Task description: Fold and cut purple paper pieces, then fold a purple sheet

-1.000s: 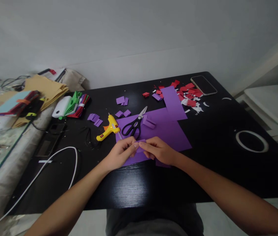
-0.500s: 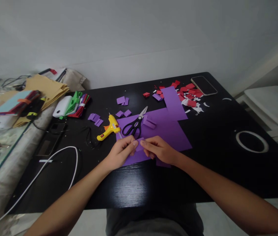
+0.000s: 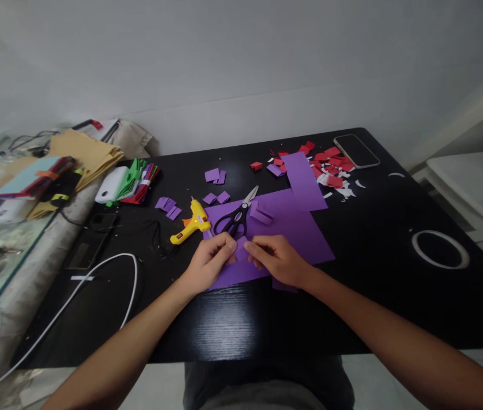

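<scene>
Between the fingertips of my left hand (image 3: 212,259) and my right hand (image 3: 276,257) is a small purple paper piece (image 3: 242,248), pinched from both sides. Both hands are closed on it above large purple sheets (image 3: 301,228) on the black table. Just beyond my fingers lie black-handled scissors (image 3: 238,216), blades pointing away and to the right. Left of them rests a yellow glue gun (image 3: 192,222). A curled purple strip (image 3: 261,213) sits on the sheet beside the scissors. My fingers partly cover the small piece.
Folded purple pieces (image 3: 168,206) lie beyond the glue gun. Red and white scraps (image 3: 335,171) and a phone (image 3: 356,151) are at the far right, a white ring (image 3: 440,249) nearer. A white cable (image 3: 134,279) loops at left, near bundled coloured strips (image 3: 141,182).
The small purple piece has turned between my fingertips, now showing a corner pointing up. Both hands have stayed in nearly the same place. The whole view has shifted slightly.
</scene>
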Demonstrator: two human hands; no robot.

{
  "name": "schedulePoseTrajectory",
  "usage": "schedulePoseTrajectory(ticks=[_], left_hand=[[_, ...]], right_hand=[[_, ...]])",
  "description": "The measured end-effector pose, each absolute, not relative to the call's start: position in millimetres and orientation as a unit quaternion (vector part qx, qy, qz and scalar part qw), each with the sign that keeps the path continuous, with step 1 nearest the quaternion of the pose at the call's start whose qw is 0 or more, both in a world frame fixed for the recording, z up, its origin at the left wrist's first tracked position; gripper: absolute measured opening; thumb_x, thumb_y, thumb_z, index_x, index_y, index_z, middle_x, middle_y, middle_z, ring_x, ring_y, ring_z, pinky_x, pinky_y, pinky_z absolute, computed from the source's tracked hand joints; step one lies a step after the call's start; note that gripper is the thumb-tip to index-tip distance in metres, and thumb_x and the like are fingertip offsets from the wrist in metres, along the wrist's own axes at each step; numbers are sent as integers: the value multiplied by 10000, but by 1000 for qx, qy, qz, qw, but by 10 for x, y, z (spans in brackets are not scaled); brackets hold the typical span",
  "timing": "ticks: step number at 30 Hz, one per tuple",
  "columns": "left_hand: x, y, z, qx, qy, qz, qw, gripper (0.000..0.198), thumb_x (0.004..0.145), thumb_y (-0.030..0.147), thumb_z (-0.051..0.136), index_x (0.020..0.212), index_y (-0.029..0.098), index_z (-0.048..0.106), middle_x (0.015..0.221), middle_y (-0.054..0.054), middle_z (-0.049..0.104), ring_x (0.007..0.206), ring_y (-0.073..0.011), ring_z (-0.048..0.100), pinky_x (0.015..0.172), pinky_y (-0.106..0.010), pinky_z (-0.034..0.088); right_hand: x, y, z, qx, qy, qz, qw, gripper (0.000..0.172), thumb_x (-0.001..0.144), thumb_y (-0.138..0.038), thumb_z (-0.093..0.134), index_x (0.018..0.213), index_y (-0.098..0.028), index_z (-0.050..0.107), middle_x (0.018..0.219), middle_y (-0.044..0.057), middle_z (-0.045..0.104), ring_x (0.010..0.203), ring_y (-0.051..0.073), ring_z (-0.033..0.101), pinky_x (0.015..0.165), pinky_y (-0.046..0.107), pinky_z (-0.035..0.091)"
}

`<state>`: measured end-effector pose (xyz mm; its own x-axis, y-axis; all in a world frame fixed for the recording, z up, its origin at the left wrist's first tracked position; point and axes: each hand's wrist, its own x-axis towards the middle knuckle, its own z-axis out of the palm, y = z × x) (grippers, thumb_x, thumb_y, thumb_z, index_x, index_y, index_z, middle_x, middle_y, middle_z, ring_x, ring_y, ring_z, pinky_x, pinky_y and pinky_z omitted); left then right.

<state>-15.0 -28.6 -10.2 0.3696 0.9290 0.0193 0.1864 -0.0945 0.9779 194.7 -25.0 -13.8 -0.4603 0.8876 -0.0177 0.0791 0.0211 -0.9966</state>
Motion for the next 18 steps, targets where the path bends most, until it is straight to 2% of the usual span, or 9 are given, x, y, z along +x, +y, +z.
schedulePoseTrajectory(ticks=[2, 4, 7, 10, 12, 18], left_hand=[[-139, -283, -120, 636, 432, 369, 523, 376, 994, 493, 602, 829, 157, 638, 682, -1, 628, 618, -116, 557, 620, -240, 457], [-125, -282, -131, 630, 432, 393, 512, 279, 975, 437, 650, 1000, 161, 681, 755, -3, 654, 644, -118, 590, 638, -242, 491], [-114, -278, -124, 657, 425, 431, 449, 277, 953, 348, 696, 1177, 185, 685, 935, -37, 714, 761, -134, 656, 717, -253, 540], [-128, -273, -107, 711, 415, 417, 385, 207, 971, 309, 675, 1130, 190, 734, 1011, -65, 750, 863, -155, 691, 786, -266, 555], [-140, -276, -106, 728, 410, 397, 380, 208, 982, 313, 663, 1127, 191, 749, 1016, -70, 765, 878, -164, 702, 794, -273, 559], [-125, -300, -153, 669, 412, 380, 488, 283, 959, 341, 706, 1179, 163, 721, 960, -70, 781, 847, -163, 723, 794, -274, 572]], right_hand=[[1945, -244, -148, -395, -624, 566, 367, 489, 974, -594, 613, 700, -189, 608, 640, -13, 606, 592, 127, 573, 588, 258, 434], [1946, -238, -150, -391, -620, 565, 379, 475, 981, -585, 608, 711, -195, 602, 646, -20, 601, 589, 125, 577, 593, 257, 448], [1946, -234, -149, -381, -619, 567, 387, 453, 989, -571, 602, 733, -197, 617, 653, -23, 602, 591, 124, 582, 599, 257, 463], [1941, -231, -157, -370, -614, 575, 395, 448, 986, -574, 609, 742, -198, 623, 654, -24, 600, 586, 123, 579, 594, 255, 469], [1940, -228, -165, -366, -608, 579, 402, 439, 976, -576, 627, 754, -198, 631, 657, -25, 601, 583, 121, 578, 593, 254, 472], [1948, -217, -174, -360, -594, 594, 407, 418, 962, -564, 658, 763, -196, 646, 651, -27, 599, 577, 117, 569, 586, 250, 467]])
